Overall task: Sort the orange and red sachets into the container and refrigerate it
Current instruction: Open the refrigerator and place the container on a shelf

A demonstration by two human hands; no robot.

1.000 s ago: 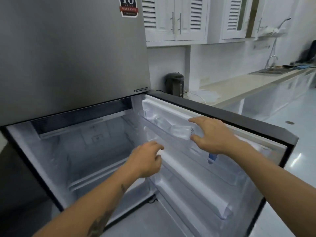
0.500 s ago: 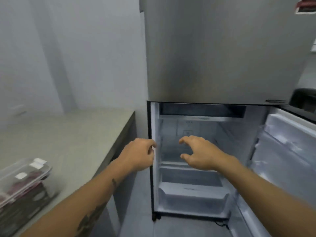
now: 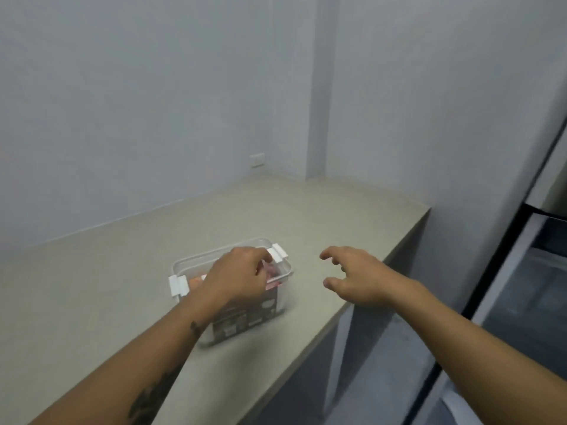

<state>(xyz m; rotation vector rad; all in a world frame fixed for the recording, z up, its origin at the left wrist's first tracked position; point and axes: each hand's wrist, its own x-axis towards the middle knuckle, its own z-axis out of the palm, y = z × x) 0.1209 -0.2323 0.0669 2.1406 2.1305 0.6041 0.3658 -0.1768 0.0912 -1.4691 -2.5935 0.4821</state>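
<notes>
The fridge [image 3: 521, 271] stands open at the right edge of view, beside the beige tabletop [image 3: 276, 210] on which the clear container [image 3: 277, 273] sits lidded, red and orange sachets [image 3: 271, 271] showing through its wall. The left hand [image 3: 239, 279] curls over the lid, though whether its grip has closed I cannot tell, while the right hand [image 3: 352, 276] hovers apart, fingers spread wide and empty. Lifted one-handed by the lid, the container could tip or its clips [image 3: 178, 285] could pop, spilling the sachets.

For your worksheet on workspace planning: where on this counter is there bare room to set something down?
The beige counter is bare behind the clear plastic container, toward the wall corner, and along its left stretch. It is crowded only around the container, where both hands reach.
</notes>
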